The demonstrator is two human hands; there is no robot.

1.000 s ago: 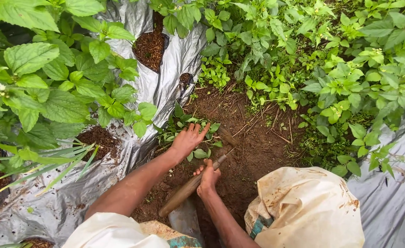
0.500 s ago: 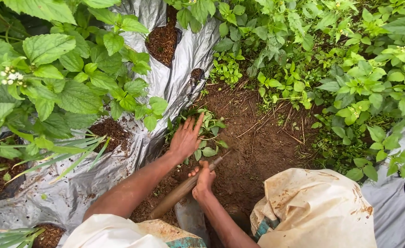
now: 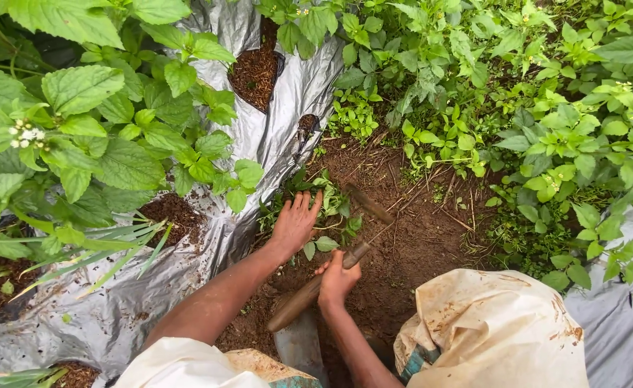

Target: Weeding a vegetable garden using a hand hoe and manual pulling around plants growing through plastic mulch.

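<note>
My left hand (image 3: 294,220) lies flat with fingers spread on a small clump of green weeds (image 3: 331,202) at the edge of the bare soil. My right hand (image 3: 338,278) is closed around the wooden handle (image 3: 304,298) of a small hoe. Its thin metal neck runs up and right to a soil-caked blade (image 3: 368,203) just right of the weeds.
Silver plastic mulch sheet (image 3: 115,309) covers the ground to the left, with holes of dark soil. Large leafy plants (image 3: 86,136) stand at left, dense weeds (image 3: 546,122) at right. A dirty cream sack (image 3: 496,330) sits at lower right. Bare brown soil (image 3: 417,237) lies in the middle.
The hoe has swung up and forward, so its blade now shows beside the weeds. My left hand stays pressed on the clump, shifted slightly down.
</note>
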